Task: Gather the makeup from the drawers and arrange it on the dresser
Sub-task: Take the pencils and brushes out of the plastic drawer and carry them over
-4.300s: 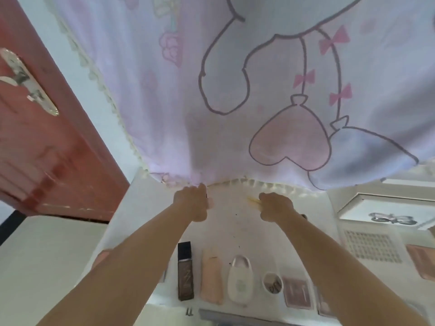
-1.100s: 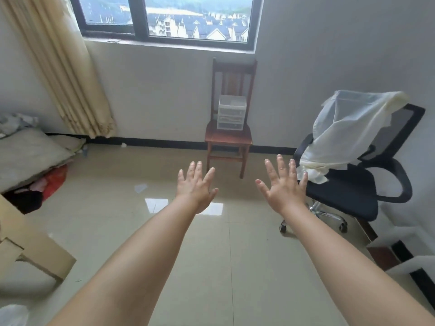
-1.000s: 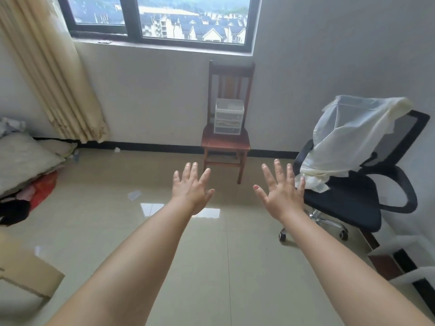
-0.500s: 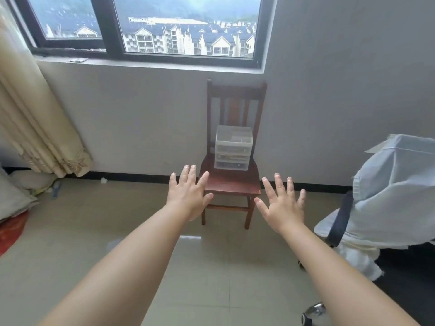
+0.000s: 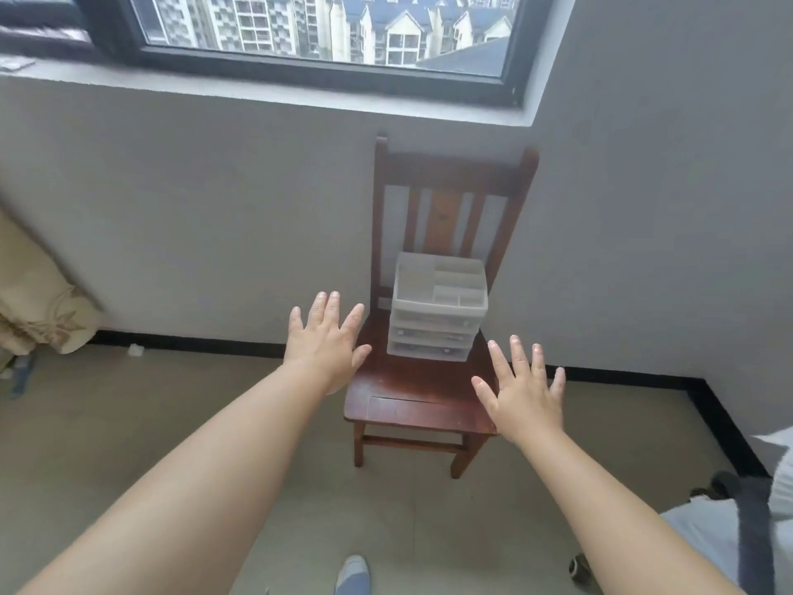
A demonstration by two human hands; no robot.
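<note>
A small translucent white drawer unit (image 5: 437, 313) with three shut drawers and a divided top tray stands at the back of a dark wooden chair's seat (image 5: 412, 397). My left hand (image 5: 327, 339) is stretched out with fingers spread, just left of the chair and short of the unit. My right hand (image 5: 524, 390) is also spread flat, over the seat's front right corner. Neither hand holds anything. The drawers' contents are too blurred to tell. No dresser is in view.
The chair stands against a grey wall under a dark-framed window (image 5: 317, 40). A beige curtain (image 5: 38, 302) hangs at the left. An office chair with a pale cloth (image 5: 746, 530) is at the lower right. A slippered foot (image 5: 352, 575) shows on the tiled floor.
The view has swung away from the dresser with its laid-out makeup into the room, then closed in on the wooden chair. Both hands stay empty and spread, now beside the drawer unit.
</note>
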